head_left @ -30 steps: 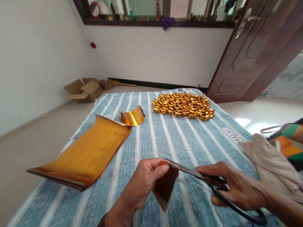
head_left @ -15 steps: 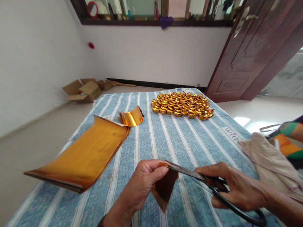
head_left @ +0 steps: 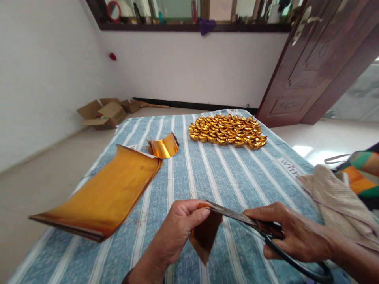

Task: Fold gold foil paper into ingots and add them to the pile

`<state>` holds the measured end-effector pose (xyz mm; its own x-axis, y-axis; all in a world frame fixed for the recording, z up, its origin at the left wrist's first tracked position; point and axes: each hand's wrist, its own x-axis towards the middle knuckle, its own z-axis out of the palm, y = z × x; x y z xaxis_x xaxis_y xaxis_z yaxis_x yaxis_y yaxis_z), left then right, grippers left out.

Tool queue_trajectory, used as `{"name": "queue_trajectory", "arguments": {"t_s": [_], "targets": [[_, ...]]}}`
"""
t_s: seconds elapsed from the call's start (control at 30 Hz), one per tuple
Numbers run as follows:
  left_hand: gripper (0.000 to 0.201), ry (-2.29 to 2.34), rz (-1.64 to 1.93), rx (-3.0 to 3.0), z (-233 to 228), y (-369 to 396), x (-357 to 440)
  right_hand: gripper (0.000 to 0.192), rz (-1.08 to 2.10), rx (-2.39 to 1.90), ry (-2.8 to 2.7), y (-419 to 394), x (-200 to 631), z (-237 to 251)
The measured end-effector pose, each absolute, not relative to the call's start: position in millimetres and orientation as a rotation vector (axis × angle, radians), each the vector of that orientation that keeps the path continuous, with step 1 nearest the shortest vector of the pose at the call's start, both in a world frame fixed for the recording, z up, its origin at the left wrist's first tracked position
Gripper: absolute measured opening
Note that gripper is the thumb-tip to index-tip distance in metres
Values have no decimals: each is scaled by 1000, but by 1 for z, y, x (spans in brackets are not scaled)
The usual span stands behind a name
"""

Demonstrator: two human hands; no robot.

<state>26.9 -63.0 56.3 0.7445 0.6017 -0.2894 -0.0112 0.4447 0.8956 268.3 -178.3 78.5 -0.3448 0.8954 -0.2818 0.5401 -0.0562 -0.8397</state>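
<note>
My left hand (head_left: 177,228) pinches a small folded piece of gold foil paper (head_left: 205,236) by its top edge, and the piece hangs down below my fingers. My right hand (head_left: 291,232) grips black-handled scissors (head_left: 266,232). Their blades reach left along the top edge of the paper up to my left fingertips. A stack of large gold foil sheets (head_left: 103,193) lies to the left on the striped blue cloth (head_left: 213,173). A curled gold sheet (head_left: 164,146) sits behind the stack.
Several folded gold paper ingots (head_left: 227,132) lie packed together at the far end of the cloth. A beige cloth (head_left: 334,201) and a colourful bag (head_left: 361,173) are at the right. Cardboard boxes (head_left: 103,112) stand on the floor by the left wall. A brown door (head_left: 314,67) stands open.
Nothing has moved besides a slight shift of the view; both hands keep the same hold on paper and scissors.
</note>
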Motion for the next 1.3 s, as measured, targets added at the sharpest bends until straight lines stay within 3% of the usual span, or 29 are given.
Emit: {"name": "queue_trajectory", "arguments": {"t_s": [0.6, 1.3], "targets": [[25, 632, 416, 1073, 56, -64, 26, 45, 1342, -1509, -1874, -175, 269, 80], [27, 620, 421, 1067, 56, -65, 27, 22, 1349, -1561, -1878, -178, 270, 78]]}}
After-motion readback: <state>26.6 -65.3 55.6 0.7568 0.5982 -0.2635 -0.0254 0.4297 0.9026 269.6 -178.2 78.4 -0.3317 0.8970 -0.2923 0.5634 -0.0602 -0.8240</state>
